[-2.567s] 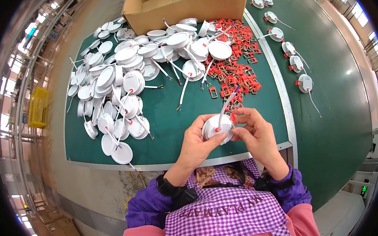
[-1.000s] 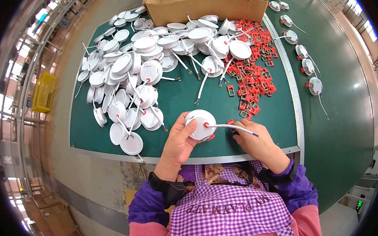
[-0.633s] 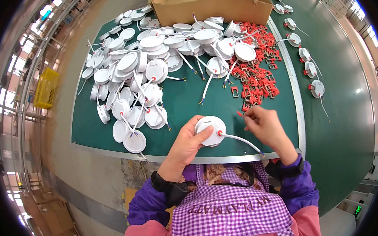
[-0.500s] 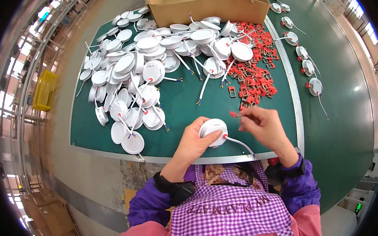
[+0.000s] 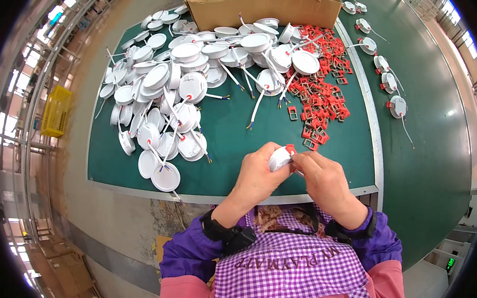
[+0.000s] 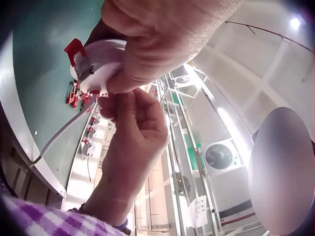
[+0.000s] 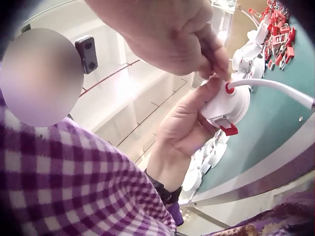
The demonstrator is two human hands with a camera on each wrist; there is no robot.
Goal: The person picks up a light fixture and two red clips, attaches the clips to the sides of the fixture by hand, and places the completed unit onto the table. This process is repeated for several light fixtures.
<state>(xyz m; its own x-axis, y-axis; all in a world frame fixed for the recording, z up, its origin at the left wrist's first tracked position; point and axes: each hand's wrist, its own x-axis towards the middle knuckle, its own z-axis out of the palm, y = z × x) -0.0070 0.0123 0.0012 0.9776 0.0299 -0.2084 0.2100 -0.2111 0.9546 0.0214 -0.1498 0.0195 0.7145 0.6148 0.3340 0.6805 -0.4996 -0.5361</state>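
Observation:
In the head view, my left hand (image 5: 255,178) grips a white round lamp (image 5: 279,158) near the table's front edge. My right hand (image 5: 329,184) pinches at the lamp's side, its fingertips against the body; the small clip carried there moments ago is hidden by the fingers. A sprung red clip (image 6: 78,56) sits on the lamp (image 6: 106,61) in the left wrist view, apart from the right hand (image 6: 133,142). From the right wrist, the white cable (image 7: 275,87) leaves a red grommet beside the fingertips, and the left hand (image 7: 179,123) supports the lamp from below.
A heap of white lamps (image 5: 192,86) with cables covers the table's left and back. Loose red clips (image 5: 322,99) lie at the right, below a cardboard box (image 5: 263,7). Several lamps (image 5: 398,106) line the green surface beyond the metal edge (image 5: 366,104).
My right hand has come left to the lamp from the space beside it, and the clip in its fingers has gone from sight. The left hand has turned and tilted the lamp.

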